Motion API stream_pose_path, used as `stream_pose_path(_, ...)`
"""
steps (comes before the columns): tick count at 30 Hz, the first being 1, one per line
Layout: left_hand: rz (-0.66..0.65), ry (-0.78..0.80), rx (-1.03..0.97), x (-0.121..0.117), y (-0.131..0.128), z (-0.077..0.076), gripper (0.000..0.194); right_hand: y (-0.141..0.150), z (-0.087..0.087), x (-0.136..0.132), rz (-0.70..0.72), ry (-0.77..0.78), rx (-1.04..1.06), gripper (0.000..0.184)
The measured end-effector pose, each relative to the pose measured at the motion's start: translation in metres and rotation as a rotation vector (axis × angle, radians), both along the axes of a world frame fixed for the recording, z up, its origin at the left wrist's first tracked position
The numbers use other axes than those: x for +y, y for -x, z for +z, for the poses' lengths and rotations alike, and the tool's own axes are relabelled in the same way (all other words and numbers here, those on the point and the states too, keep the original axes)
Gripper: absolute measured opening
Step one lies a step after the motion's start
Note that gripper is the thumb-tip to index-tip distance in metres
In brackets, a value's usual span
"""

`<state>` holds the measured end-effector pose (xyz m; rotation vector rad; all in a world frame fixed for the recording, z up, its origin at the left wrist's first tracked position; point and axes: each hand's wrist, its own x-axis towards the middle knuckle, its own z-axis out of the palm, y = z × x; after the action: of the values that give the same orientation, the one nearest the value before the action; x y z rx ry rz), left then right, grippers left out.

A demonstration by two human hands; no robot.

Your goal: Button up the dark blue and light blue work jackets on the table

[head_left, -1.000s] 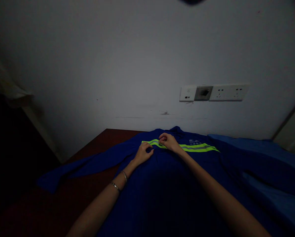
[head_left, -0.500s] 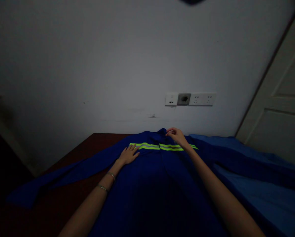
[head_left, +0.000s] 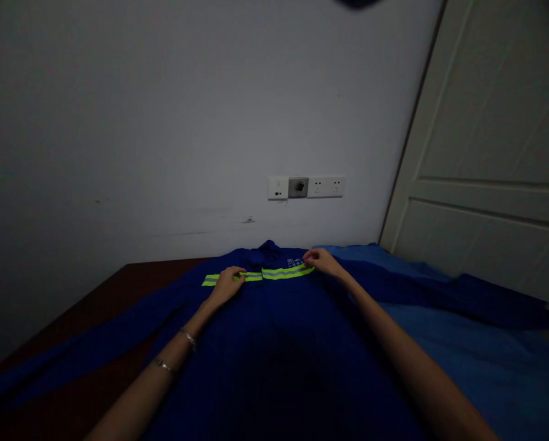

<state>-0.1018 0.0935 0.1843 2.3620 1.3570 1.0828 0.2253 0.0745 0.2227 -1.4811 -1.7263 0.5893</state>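
A dark blue work jacket (head_left: 279,343) with a yellow-green reflective stripe (head_left: 274,273) across the chest lies spread on a dark red-brown table (head_left: 104,300), collar toward the wall. My left hand (head_left: 225,284) rests flat on the left part of the stripe, fingers stretched out. My right hand (head_left: 320,262) lies on the right end of the stripe, fingers low against the cloth and apart. One sleeve (head_left: 72,349) runs out to the left over the table. Two thin bracelets (head_left: 177,349) sit on my left wrist.
A lighter blue cloth (head_left: 462,343) lies to the right, partly under the jacket. A white wall with a row of sockets (head_left: 306,187) stands behind the table. A white panelled door (head_left: 495,184) fills the right side.
The view has swung right, bringing the door in. My left hand slid up onto the stripe's left part; my right hand moved from the collar down to the stripe's right end.
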Motion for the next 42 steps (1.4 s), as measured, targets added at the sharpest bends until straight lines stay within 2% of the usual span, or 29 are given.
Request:
stream_pose_path(3,-0.141,0.065,0.000,-0.002,-0.048,0.007,0.028,-0.004,-0.012,-0.003,-0.038,0.081,-0.045,0.018)
stream_pose_path(6,-0.259,0.095,0.071,-0.003,-0.092,0.007,0.029,-0.004,-0.017,-0.004,-0.030,0.119,-0.107,0.020)
stream_pose_path(10,-0.417,0.034,0.229,-0.003,-0.137,-0.002,0.032,-0.006,-0.010,-0.007,-0.006,0.100,-0.161,0.020)
stream_pose_path(13,-0.514,-0.020,0.380,0.000,-0.156,-0.005,0.035,-0.010,-0.004,-0.010,0.008,0.074,-0.195,0.021)
stream_pose_path(18,-0.513,-0.012,0.476,0.009,-0.168,-0.001,0.036,-0.019,0.003,-0.017,0.020,-0.003,-0.269,0.020)
stream_pose_path(22,-0.489,0.001,0.415,0.013,-0.172,0.000,0.029,-0.022,0.012,-0.023,0.046,0.030,-0.184,0.020)
stream_pose_path(26,-0.438,0.122,0.325,0.019,-0.177,-0.003,0.027,-0.020,0.020,-0.027,0.142,0.129,-0.042,0.020)
stream_pose_path(28,-0.403,0.162,0.236,0.024,-0.179,-0.005,0.028,-0.019,0.022,-0.029,0.162,0.149,-0.040,0.020)
stream_pose_path(31,-0.336,0.205,0.051,0.032,-0.180,-0.006,0.028,-0.017,0.023,-0.032,0.144,0.122,-0.151,0.019)
stream_pose_path(35,-0.261,0.348,-0.191,0.041,-0.180,-0.010,0.026,-0.008,0.020,-0.034,0.148,0.109,-0.321,0.018)
stream_pose_path(38,-0.236,0.443,-0.304,0.045,-0.181,-0.015,0.026,0.001,0.012,-0.034,0.159,0.121,-0.468,0.019)
stream_pose_path(42,-0.228,0.465,-0.379,0.049,-0.183,-0.021,0.023,0.010,-0.005,-0.038,0.040,0.067,-0.751,0.020)
